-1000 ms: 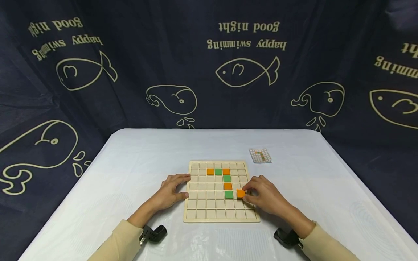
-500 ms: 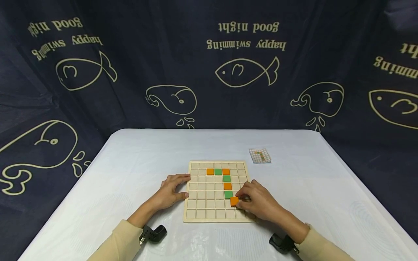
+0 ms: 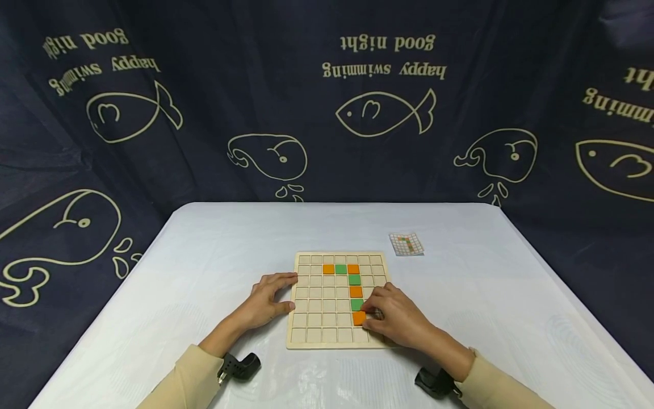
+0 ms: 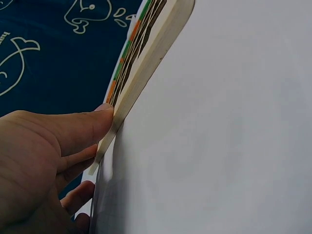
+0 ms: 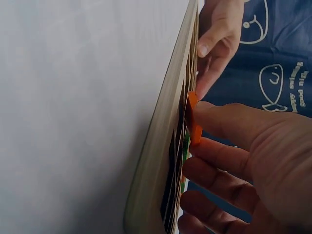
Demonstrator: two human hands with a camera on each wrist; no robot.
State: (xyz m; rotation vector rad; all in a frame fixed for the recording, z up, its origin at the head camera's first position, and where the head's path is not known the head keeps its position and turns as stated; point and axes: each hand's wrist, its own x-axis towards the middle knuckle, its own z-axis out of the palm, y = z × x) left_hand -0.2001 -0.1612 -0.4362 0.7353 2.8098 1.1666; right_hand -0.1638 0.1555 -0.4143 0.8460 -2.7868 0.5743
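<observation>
A wooden grid board (image 3: 328,346) lies on the table, with orange and green square tiles set in a bent line on it. My right hand (image 3: 395,318) pinches an orange tile (image 3: 359,318) between thumb and fingers, just below the lowest green tile (image 3: 356,305). In the right wrist view this orange tile (image 5: 195,127) is tilted against the board's surface, its near edge raised. My left hand (image 3: 265,300) rests at the board's left edge, thumb (image 4: 92,124) and fingers touching it, fingers fairly straight.
A small card (image 3: 406,244) printed with a coloured grid pattern lies beyond the board's upper right corner. White cloth covers the table (image 3: 230,227), and a dark curtain (image 3: 286,68) with fish drawings hangs behind. Black cameras (image 3: 242,366) are strapped at both wrists.
My right hand has moved left and slightly nearer with the orange tile, from beside the lowest green tile to the cell below it. The left hand has stayed in place.
</observation>
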